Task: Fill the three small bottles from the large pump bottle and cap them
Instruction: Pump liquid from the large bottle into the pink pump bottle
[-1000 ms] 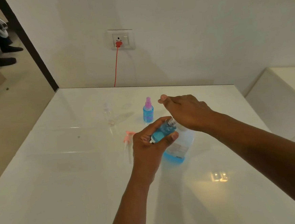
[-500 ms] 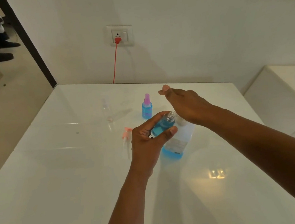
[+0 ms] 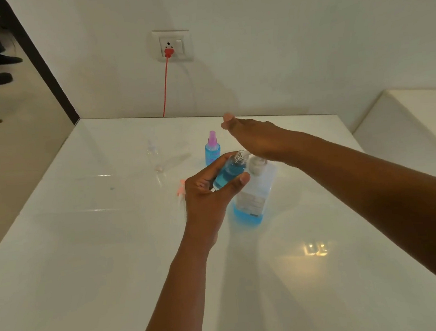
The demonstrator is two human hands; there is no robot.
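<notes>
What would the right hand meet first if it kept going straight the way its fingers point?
Probably nothing on the table. The right hand lies flat above the large pump bottle, fingers pointing left and away, passing above the capped small bottle. Beyond looks free up to the wall, though depth is unclear.

A plain indoor room, perhaps a home: white worktop [image 3: 88, 254], bare wall, socket [image 3: 171, 45] with red cord [image 3: 165, 91], tiled floor [image 3: 9, 145] at upper left.

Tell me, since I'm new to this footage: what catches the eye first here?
The left hand at the table's centre holds a small uncapped bottle of blue liquid, tilted toward the large pump bottle, while the right hand lies flat over the pump. Behind stands a capped blue bottle; a red cord hangs from the wall socket.
</notes>
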